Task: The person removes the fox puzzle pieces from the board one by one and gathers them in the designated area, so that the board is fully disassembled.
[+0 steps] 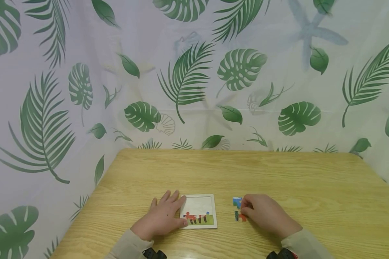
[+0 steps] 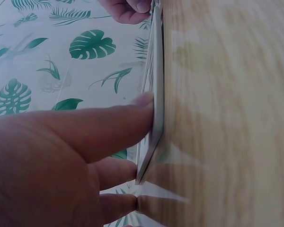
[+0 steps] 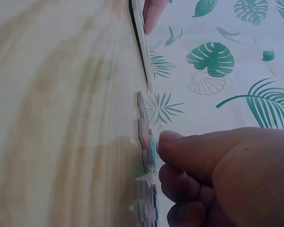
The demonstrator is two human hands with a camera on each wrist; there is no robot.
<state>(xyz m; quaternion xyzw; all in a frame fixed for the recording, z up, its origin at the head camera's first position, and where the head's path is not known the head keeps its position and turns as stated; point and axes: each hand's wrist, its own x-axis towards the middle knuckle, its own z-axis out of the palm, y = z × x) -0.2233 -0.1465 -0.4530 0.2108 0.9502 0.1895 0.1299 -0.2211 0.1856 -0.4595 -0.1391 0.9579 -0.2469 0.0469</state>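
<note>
A square puzzle tray (image 1: 198,227) with a white border lies on the table, its lower part filled with red, dark and green pieces. My left hand (image 1: 163,217) rests with fingers spread at its left side, the thumb (image 2: 139,111) over the front left corner. To the right of the tray, a few loose puzzle pieces (image 1: 236,201) in blue, green and red lie together. Above them is my right hand (image 1: 265,214), fingers curled, thumb and forefinger pinching at a puzzle piece (image 3: 153,151). The fingers partly hide that piece.
The wooden table (image 1: 278,172) runs back to a white curtain (image 1: 194,136) printed with green leaves, which also hangs along the left and right sides. Bare wood lies between the tray and the loose pieces.
</note>
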